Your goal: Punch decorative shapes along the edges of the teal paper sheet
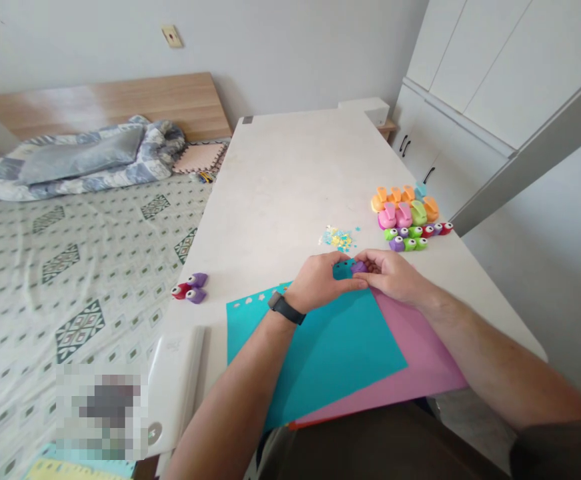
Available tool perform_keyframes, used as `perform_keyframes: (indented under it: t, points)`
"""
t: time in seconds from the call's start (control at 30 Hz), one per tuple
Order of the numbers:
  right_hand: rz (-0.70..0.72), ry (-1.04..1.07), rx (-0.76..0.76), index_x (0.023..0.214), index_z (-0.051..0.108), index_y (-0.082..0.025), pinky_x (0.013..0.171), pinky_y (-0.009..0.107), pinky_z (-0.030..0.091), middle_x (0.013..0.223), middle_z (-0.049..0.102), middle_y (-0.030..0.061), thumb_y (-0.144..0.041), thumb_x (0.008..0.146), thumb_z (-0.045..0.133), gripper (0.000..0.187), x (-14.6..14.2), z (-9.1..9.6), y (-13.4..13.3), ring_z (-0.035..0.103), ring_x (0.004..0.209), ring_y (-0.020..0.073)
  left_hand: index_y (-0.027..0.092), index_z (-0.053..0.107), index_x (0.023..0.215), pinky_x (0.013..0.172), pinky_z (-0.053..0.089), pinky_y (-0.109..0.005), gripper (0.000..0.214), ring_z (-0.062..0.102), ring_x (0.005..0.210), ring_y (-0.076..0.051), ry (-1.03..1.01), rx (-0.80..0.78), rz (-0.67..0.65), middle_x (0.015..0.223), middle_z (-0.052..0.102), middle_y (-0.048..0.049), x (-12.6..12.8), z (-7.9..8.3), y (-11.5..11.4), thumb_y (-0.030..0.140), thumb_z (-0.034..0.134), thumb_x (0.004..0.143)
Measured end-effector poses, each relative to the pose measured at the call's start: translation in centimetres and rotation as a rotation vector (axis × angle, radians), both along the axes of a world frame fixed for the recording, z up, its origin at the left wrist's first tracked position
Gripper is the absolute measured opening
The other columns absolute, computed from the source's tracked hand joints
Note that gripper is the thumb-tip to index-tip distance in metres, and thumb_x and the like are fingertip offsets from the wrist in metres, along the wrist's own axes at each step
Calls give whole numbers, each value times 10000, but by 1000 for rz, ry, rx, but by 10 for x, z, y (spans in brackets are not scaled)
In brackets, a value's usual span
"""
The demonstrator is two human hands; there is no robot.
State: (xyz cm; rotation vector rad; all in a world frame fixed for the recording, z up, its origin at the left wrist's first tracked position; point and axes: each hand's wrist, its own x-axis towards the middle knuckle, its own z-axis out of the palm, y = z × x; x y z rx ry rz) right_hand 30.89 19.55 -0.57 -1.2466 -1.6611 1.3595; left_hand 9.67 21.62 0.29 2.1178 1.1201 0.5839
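Note:
A purple craft punch [358,267] sits at the far edge of a blue sheet of paper [340,340]. My right hand [393,275] is closed around this punch, its thumb on the near side. My left hand [315,280], with a dark watch at the wrist, grips the blue sheet's far edge just left of the punch. Small cut-out holes run along that edge. Under the blue sheet lies a pink sheet [420,340], showing on the right. Just beyond my hands is a pile of small blue and yellow paper cut-outs [339,238].
Several larger orange, pink and green punches [404,207] stand at the table's right, with smaller eyed punches [410,237] before them. Three more punches [190,289] sit near the left edge. A white oblong device [173,387] lies front left. A bed [95,267] adjoins the white table [290,180].

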Motion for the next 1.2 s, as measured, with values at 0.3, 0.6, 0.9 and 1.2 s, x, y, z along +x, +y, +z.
perform_keyframes:
  t: [0.3,0.6,0.9,1.2]
  points:
    - [-10,-29,51,1005,736,-199,649,306,481,821,716,16,-260,799,755,216,0,1,0,618,722,178,218,752,1177,856,547,-338,524,726,1008,-250,25,-6,-16,1119,790,-50,5,6,5,585,777,804]
    - [-26,-82,104,993,724,-197,626,303,441,786,686,11,-273,843,727,168,-2,4,-2,589,708,175,230,779,1143,784,535,-304,452,729,959,-224,-7,-37,-10,1072,798,-31,5,9,3,556,761,831]
    - [-39,-78,68,1082,721,-207,714,328,503,916,720,37,-351,867,743,259,6,-4,3,642,811,202,224,735,1230,877,568,-347,526,733,1053,-268,43,-8,30,1176,783,-65,4,9,1,572,758,836]
    - [-171,133,-72,1072,701,-176,692,295,508,937,715,53,-472,845,781,382,5,9,7,652,803,175,213,711,1257,1002,550,-344,400,706,1167,-259,74,11,52,1270,753,-77,-5,9,0,409,709,908]
